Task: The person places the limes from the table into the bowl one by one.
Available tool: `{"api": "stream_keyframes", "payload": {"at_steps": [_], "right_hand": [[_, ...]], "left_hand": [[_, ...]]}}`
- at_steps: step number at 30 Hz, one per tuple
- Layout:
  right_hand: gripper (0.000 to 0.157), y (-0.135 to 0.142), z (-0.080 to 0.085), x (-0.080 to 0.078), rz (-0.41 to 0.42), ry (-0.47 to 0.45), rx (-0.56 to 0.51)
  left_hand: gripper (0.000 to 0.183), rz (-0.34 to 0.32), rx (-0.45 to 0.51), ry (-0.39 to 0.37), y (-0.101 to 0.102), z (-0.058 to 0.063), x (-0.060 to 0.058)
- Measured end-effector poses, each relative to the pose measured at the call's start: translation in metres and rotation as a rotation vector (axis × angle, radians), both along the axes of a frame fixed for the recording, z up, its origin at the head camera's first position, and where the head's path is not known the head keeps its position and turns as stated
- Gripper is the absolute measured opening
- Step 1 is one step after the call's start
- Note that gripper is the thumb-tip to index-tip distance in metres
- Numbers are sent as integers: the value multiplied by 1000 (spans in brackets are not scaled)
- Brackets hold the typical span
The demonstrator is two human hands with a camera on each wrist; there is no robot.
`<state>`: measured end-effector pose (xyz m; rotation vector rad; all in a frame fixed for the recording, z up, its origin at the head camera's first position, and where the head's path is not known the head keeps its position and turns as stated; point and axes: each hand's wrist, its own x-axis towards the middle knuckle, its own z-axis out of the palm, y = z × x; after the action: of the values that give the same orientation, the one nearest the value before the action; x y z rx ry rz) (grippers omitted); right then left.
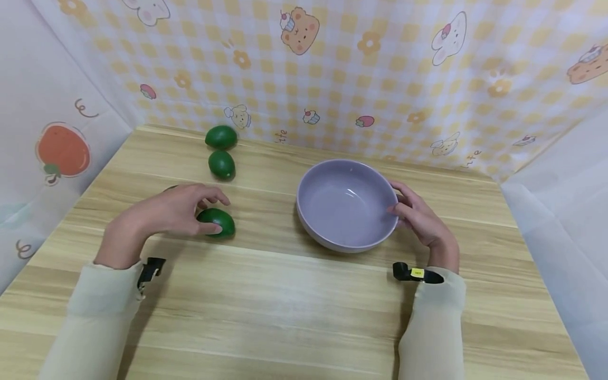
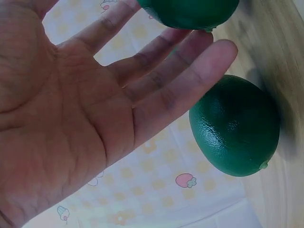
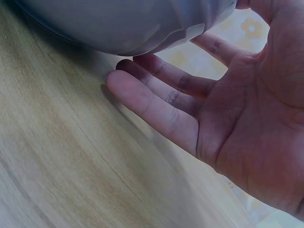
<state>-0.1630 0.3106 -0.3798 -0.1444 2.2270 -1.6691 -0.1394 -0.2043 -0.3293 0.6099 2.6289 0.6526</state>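
Note:
My left hand point(image 1: 173, 211) is at a green lime point(image 1: 223, 217), its thumb laid across the near side and its other fingers loosely extended around the far side. In the left wrist view, that lime point(image 2: 190, 12) shows at the top edge, by the fingers. Another lime point(image 2: 235, 126) lies just past the little finger; in the head view the hand hides nearly all of it. My right hand point(image 1: 420, 214) grips a lilac bowl point(image 1: 347, 206) by its right rim, thumb inside and fingers outside. Nothing lies in the bowl.
Two more limes, a rear one point(image 1: 221, 137) and a nearer one point(image 1: 221, 164), sit at the back left of the wooden table point(image 1: 266, 306). A patterned yellow-check cloth point(image 1: 332, 95) hangs along the table's back edge, with pale cloth at both sides.

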Motion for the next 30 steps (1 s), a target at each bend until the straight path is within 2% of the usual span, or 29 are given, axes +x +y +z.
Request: {"api": "stream_keyframes", "payload": {"at_steps": [7,18,26,30], "right_hand": [[66,-2,-1,-2,-17,-12,12],[67,-1,3,-1,-39,-6,23],[69,-2,0,-2,-42,-6,16],[69,-2,1,-2,-43,-3,18]], "left_hand": [[37,-29,-44,-19,3,4,2],[56,-16,-49,-62,8,-3,2],[52,-10,-47,-49,8,-3,0],[47,0,-23,-18,8,-5,-2]]}}
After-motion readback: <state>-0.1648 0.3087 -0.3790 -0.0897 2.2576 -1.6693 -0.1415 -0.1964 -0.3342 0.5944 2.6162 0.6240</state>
